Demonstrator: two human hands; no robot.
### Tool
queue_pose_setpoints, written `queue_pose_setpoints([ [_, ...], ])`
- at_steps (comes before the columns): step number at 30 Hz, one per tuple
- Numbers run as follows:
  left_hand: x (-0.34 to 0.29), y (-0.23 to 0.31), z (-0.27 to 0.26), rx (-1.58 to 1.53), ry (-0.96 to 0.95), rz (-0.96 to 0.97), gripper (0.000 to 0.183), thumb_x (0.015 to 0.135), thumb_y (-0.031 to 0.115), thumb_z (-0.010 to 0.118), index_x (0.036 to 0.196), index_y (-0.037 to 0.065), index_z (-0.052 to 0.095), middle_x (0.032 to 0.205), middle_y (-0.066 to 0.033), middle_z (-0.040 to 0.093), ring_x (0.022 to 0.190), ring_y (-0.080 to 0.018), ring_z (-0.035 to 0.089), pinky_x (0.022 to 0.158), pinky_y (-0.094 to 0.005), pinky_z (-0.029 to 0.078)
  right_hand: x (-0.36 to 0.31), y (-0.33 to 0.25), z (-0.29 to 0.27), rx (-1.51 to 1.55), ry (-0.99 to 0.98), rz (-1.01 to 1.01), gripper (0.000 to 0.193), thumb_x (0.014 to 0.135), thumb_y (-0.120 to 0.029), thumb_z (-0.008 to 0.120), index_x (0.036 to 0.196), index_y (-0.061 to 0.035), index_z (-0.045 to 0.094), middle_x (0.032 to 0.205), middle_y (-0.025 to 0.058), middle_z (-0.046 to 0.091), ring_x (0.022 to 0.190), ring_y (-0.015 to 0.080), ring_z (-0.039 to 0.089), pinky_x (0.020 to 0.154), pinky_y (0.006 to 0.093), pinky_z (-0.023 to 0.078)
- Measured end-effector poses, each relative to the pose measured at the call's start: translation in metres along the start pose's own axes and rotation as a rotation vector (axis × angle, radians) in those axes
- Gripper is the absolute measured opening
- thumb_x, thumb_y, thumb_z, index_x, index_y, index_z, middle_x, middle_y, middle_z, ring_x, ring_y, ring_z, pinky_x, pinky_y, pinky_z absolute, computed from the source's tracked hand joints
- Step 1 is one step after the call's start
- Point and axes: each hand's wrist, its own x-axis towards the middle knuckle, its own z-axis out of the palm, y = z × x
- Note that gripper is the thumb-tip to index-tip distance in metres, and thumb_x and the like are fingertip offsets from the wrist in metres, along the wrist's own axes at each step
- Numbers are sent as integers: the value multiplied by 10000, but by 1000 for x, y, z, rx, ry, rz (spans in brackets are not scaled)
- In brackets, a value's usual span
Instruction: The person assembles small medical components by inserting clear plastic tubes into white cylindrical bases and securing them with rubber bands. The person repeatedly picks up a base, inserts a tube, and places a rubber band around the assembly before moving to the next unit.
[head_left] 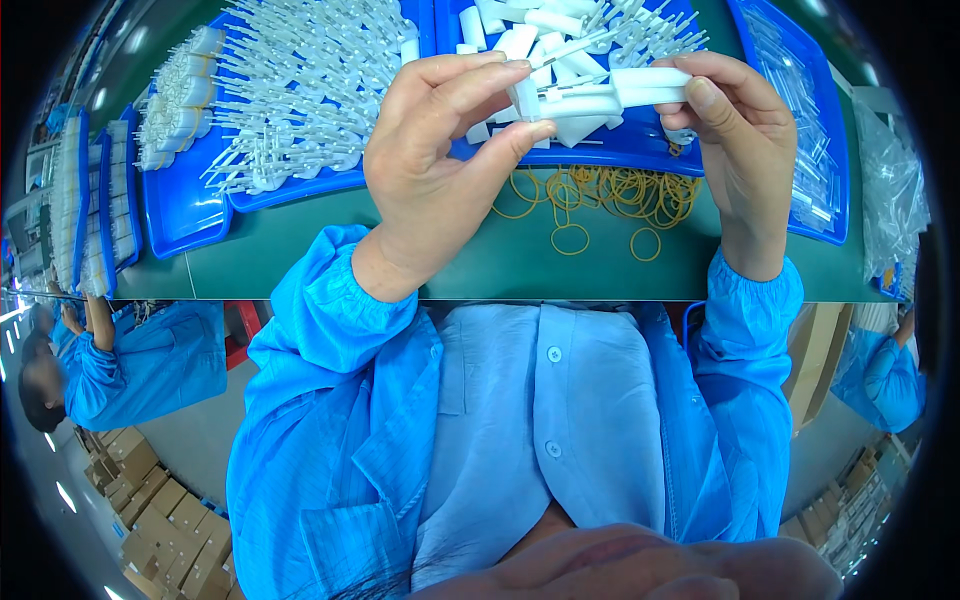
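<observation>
My left hand pinches the flat white end of a small plastic part between thumb and fingers. From that end a slim section with thin rods reaches right. Between the thumb and fingers of my right hand is a white elongated plastic piece. The two pieces meet in line between my hands, above a blue tray; whether one sits inside the other I cannot tell. White plastic pieces and thin-rod parts lie in that tray.
Yellow rubber bands lie on the green table below the tray. To the left, a blue tray carries many rod parts and banded white bundles. Clear pieces fill a right-hand tray. Co-workers sit at both sides.
</observation>
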Motion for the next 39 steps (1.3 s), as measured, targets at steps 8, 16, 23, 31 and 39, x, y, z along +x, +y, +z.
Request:
queue_pose_setpoints([
  [8,-3,-1,0,40,-41,23,444,724,-153,713,1137,-28,605,1179,-152,511,1097,-243,582,920,-376,571,-3,4,11,-70,20,-63,205,896,-79,643,1080,9,659,1004,136,689,862,162,649,786,268,530],
  [16,1,4,0,-72,-31,-12,435,733,-154,704,1136,-33,594,1184,-146,509,1091,-235,587,892,-358,584,0,13,-3,-131,-89,-132,139,861,-30,661,995,-7,689,1020,113,681,917,164,632,840,277,512],
  [23,-1,5,6,-133,-59,-27,433,738,-149,703,1138,-34,585,1212,-142,495,1122,-251,579,909,-364,578,-2,11,12,-320,-59,-205,136,818,-5,696,953,4,691,955,70,644,911,147,593,797,256,469],
  [31,-2,8,5,-251,-57,-102,402,759,-148,684,1127,-32,575,1271,-182,508,1126,-261,583,941,-369,537,-2,12,12,-635,-102,-439,148,814,18,678,961,-2,684,996,88,603,904,160,566,792,273,448],
  [39,9,11,-12,-372,302,-144,398,829,-112,612,1211,-86,503,1177,-202,592,1094,-238,600,932,-313,494,8,10,22,-1169,-214,-528,202,800,-29,682,1001,-39,669,1063,80,652,924,246,647,750,340,531],
])
